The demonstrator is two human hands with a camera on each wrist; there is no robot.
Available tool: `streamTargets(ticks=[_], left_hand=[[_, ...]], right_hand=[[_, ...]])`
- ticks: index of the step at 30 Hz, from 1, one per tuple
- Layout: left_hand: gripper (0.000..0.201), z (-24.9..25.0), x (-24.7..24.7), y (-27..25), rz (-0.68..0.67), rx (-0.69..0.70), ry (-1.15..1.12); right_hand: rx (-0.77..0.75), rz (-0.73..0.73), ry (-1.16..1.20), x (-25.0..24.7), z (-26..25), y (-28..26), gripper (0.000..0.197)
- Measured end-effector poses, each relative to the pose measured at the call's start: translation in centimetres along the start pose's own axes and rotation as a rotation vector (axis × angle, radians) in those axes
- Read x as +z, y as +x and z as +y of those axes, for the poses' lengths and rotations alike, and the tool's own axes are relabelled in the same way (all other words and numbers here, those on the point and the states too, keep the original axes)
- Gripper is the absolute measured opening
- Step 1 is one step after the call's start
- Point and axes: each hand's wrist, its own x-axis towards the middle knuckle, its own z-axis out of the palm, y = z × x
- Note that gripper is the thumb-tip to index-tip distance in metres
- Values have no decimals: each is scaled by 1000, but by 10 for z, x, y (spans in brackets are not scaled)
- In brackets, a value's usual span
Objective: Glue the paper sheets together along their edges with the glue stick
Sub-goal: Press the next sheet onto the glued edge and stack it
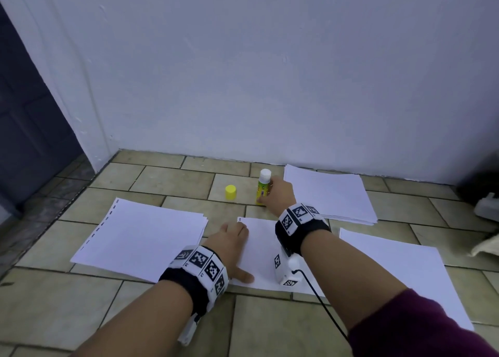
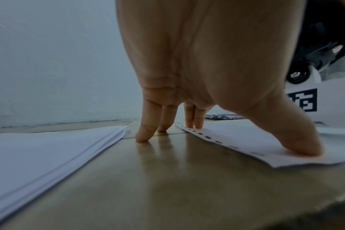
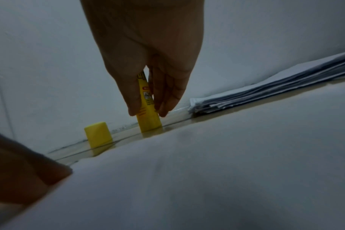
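Observation:
An uncapped yellow glue stick [image 1: 262, 186] with its white glue showing stands upright on the tiled floor near the wall. My right hand [image 1: 271, 193] grips its barrel [image 3: 150, 123] between thumb and fingers. Its yellow cap [image 1: 230, 192] stands just to the left, also seen in the right wrist view [image 3: 98, 135]. A single white sheet [image 1: 260, 251] with a punched left edge lies in the middle. My left hand [image 1: 237, 248] rests flat on that edge, with straight fingers [image 2: 195, 123] and thumb [image 2: 305, 149] pressing the paper [image 2: 236, 140].
A paper stack [image 1: 140, 238] with a punched edge lies to the left, another stack [image 1: 329, 194] sits at the back right by the wall, and a large sheet [image 1: 399, 270] lies at the right. Dark and white objects [image 1: 486, 205] sit at the far right.

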Motion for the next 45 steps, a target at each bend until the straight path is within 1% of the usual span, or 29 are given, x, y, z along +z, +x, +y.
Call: streamTargets(ticks=[3, 4, 6, 8, 10, 13, 14, 16, 18, 20, 22, 24, 30, 33, 38, 41, 45], left_hand=[[103, 0, 0, 0, -6, 7, 15], [104, 0, -1, 0, -13, 7, 25], [104, -1, -2, 1, -22, 13, 31], [103, -2, -3, 1, -25, 20, 22], [102, -1, -3, 1, -24, 11, 17], [102, 1, -2, 1, -23, -6, 19], [102, 1, -3, 2, -23, -6, 18], [102, 1, -4, 1, -29, -3, 13], [102, -1, -5, 1, -34, 3, 7], [99, -1, -6, 0, -32, 12, 11], [96, -2, -6, -2, -23, 11, 13], [97, -1, -5, -3, -18, 7, 10], [108, 1, -5, -9, -43, -10, -1], [111, 0, -3, -10, -57, -20, -10], [109, 1, -2, -13, -74, -17, 3], [106, 4, -4, -15, -74, -16, 20], [105, 4, -3, -16, -84, -18, 31]], right_hand=[[17, -31, 52, -10, 3, -6, 60], [17, -27, 79, -18, 5, -10, 61], [12, 6, 134, -39, 14, -22, 51], [34, 23, 136, -68, 31, -40, 42], [89, -34, 34, -94, 55, -60, 44], [210, -169, -294, -118, 93, -93, 62], [250, -207, -364, -121, 104, -104, 70], [307, -278, -409, -121, 121, -124, 81], [328, -318, -410, -118, 131, -138, 88], [327, -312, -409, -113, 136, -146, 98], [321, -285, -399, -111, 139, -149, 101], [312, -276, -401, -113, 139, -150, 94], [293, -255, -383, -123, 135, -155, 64], [299, -202, -365, -132, 135, -154, 47], [316, -99, -311, -149, 126, -152, 30], [303, -65, -359, -153, 113, -151, 22], [253, -54, -418, -148, 88, -152, 22]])
